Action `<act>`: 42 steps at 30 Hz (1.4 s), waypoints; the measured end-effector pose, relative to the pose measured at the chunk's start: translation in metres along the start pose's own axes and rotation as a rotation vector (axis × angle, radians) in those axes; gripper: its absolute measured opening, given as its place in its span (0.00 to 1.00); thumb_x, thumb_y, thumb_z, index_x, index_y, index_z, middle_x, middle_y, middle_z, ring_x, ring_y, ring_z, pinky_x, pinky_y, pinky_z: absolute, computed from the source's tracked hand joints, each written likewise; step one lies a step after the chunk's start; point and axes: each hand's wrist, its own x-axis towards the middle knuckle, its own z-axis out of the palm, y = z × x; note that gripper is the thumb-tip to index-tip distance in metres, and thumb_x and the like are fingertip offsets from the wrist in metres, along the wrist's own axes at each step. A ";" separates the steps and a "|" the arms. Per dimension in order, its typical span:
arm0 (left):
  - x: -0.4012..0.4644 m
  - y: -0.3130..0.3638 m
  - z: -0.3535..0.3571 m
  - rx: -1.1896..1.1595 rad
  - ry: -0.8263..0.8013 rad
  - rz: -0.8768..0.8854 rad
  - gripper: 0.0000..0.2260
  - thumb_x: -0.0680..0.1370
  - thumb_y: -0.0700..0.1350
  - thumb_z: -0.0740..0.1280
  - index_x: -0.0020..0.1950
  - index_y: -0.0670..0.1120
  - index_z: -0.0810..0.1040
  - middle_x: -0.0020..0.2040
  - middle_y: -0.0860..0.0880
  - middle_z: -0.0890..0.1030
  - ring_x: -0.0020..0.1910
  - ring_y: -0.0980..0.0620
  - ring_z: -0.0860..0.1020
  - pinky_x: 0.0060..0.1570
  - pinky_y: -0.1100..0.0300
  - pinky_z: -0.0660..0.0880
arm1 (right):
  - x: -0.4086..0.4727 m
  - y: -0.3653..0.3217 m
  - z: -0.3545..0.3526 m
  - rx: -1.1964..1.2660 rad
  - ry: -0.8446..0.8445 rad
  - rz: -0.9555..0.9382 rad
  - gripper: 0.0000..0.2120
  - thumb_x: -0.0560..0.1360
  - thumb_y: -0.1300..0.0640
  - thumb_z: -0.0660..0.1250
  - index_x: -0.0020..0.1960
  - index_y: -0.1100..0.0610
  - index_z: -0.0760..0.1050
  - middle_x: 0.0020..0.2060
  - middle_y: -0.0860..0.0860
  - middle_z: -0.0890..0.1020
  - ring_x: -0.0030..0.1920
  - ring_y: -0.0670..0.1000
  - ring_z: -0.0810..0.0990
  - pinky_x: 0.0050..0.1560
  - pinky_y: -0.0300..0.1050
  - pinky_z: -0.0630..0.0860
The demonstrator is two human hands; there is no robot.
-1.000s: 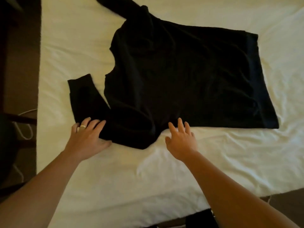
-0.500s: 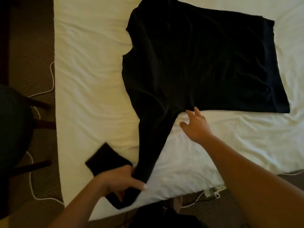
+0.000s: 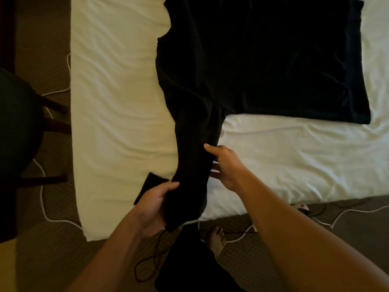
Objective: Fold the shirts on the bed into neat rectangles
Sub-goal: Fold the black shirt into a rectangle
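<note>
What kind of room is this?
Most likely a bedroom, maybe in a hotel: a bed with a white sheet, a black shirt spread on it, carpet underneath and a chair beside it.

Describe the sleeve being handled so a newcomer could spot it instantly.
Start at the white bed, where a black shirt lies spread. Its sleeve runs toward the near edge, gripped by the left hand and touched by the right hand.

Matt black cloth shirt, wrinkled white cotton-like bed sheet, textured brown carpet, smooth white cord.
</note>
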 end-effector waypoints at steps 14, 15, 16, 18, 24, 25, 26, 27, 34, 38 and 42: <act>-0.032 -0.080 0.000 0.268 -0.058 0.063 0.20 0.76 0.49 0.74 0.68 0.51 0.79 0.62 0.44 0.83 0.61 0.40 0.82 0.57 0.43 0.77 | -0.085 0.067 -0.051 -0.034 -0.417 0.238 0.21 0.79 0.54 0.68 0.68 0.63 0.76 0.64 0.62 0.80 0.65 0.63 0.79 0.68 0.57 0.73; -0.030 -0.089 -0.006 0.334 -0.050 0.016 0.20 0.76 0.50 0.74 0.67 0.53 0.79 0.61 0.45 0.84 0.58 0.42 0.82 0.55 0.45 0.77 | -0.086 0.076 -0.057 -0.045 -0.430 0.260 0.21 0.79 0.55 0.68 0.69 0.62 0.76 0.64 0.61 0.80 0.65 0.62 0.79 0.66 0.57 0.75; -0.028 -0.099 -0.010 0.365 -0.041 -0.018 0.18 0.77 0.50 0.74 0.66 0.54 0.79 0.59 0.46 0.84 0.55 0.43 0.83 0.52 0.47 0.78 | -0.085 0.087 -0.065 -0.071 -0.429 0.297 0.21 0.78 0.56 0.69 0.69 0.61 0.76 0.63 0.60 0.81 0.64 0.61 0.80 0.63 0.56 0.77; -0.021 -0.119 -0.017 0.367 -0.013 -0.021 0.14 0.80 0.45 0.70 0.66 0.52 0.79 0.53 0.48 0.84 0.46 0.48 0.82 0.46 0.53 0.79 | -0.081 0.110 -0.080 -0.216 -0.432 0.380 0.19 0.78 0.57 0.69 0.68 0.57 0.76 0.60 0.56 0.84 0.59 0.59 0.83 0.56 0.53 0.79; 0.024 -0.128 -0.049 1.040 0.167 0.036 0.03 0.79 0.41 0.71 0.46 0.45 0.81 0.44 0.48 0.84 0.48 0.48 0.82 0.51 0.52 0.77 | -0.044 0.139 -0.110 -1.276 -0.308 0.158 0.14 0.75 0.55 0.72 0.43 0.67 0.77 0.35 0.61 0.78 0.40 0.60 0.79 0.38 0.49 0.74; 0.030 -0.116 -0.050 1.121 0.238 0.109 0.02 0.79 0.42 0.71 0.47 0.46 0.83 0.46 0.47 0.84 0.50 0.46 0.82 0.52 0.52 0.77 | -0.040 0.131 -0.105 -1.283 -0.179 0.043 0.14 0.75 0.54 0.72 0.41 0.66 0.77 0.32 0.58 0.77 0.37 0.57 0.77 0.35 0.47 0.71; 0.032 -0.100 -0.044 1.114 0.324 0.205 0.03 0.80 0.43 0.70 0.48 0.46 0.83 0.47 0.46 0.85 0.50 0.45 0.82 0.53 0.51 0.77 | -0.039 0.119 -0.096 -1.203 -0.030 -0.080 0.14 0.75 0.53 0.71 0.42 0.65 0.77 0.32 0.54 0.78 0.35 0.55 0.78 0.36 0.46 0.72; 0.034 -0.080 -0.037 1.013 0.404 0.307 0.04 0.80 0.44 0.69 0.50 0.46 0.83 0.48 0.45 0.85 0.49 0.44 0.82 0.53 0.50 0.77 | -0.035 0.106 -0.087 -1.091 0.115 -0.194 0.13 0.76 0.51 0.70 0.44 0.62 0.79 0.34 0.53 0.81 0.36 0.53 0.80 0.38 0.46 0.74; 0.068 0.019 0.016 0.390 0.441 0.352 0.15 0.81 0.52 0.69 0.59 0.41 0.78 0.45 0.46 0.80 0.35 0.51 0.78 0.30 0.61 0.73 | 0.004 0.025 -0.046 -0.464 0.141 -0.164 0.21 0.80 0.48 0.69 0.67 0.58 0.73 0.52 0.52 0.82 0.49 0.51 0.83 0.45 0.42 0.79; 0.069 0.018 0.010 0.197 0.454 0.400 0.08 0.81 0.46 0.69 0.58 0.44 0.80 0.51 0.46 0.83 0.45 0.47 0.82 0.36 0.56 0.76 | 0.007 0.034 -0.049 -0.403 0.139 -0.175 0.08 0.80 0.54 0.70 0.54 0.59 0.79 0.47 0.55 0.85 0.44 0.52 0.86 0.46 0.47 0.84; 0.055 0.000 -0.007 0.285 0.552 0.384 0.06 0.83 0.46 0.67 0.53 0.43 0.79 0.47 0.44 0.83 0.42 0.46 0.83 0.36 0.55 0.79 | 0.002 0.043 -0.057 -0.828 0.054 -0.208 0.04 0.80 0.55 0.68 0.49 0.54 0.75 0.44 0.55 0.82 0.43 0.55 0.83 0.46 0.54 0.82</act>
